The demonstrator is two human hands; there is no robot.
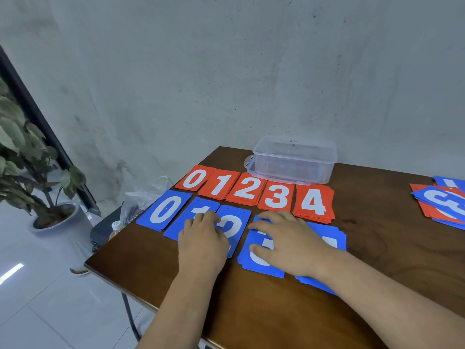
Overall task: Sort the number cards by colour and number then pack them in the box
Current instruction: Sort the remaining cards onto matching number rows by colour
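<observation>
Far row, red piles reading left to right: 0 [195, 178], 1 [221, 185], 2 [247, 188], 3 [276, 196], 4 [313, 201]. That makes five.

Near row, blue piles: 0 [164, 210], 1 [201, 205], 2 [232, 224], 3 [261, 261], 4 [333, 235], also five.

The left hand [202, 241] rests palm down across blue 1 and 2, fingers loosely bent, gripping nothing. The right hand [292, 243] lies flat with its fingers spread over blue 3; wrist and forearm hide much of blue 4.

One clear plastic box [294, 167] stands behind red 3 and 4, no cards inside, no label readable. A mixed red-and-blue heap [440, 202] sits at the right edge of the wooden table [251, 311], its digits cut off.

Left of the table are a potted plant [22, 152], a plastic bag [141, 197] and a bottle [115, 226].
</observation>
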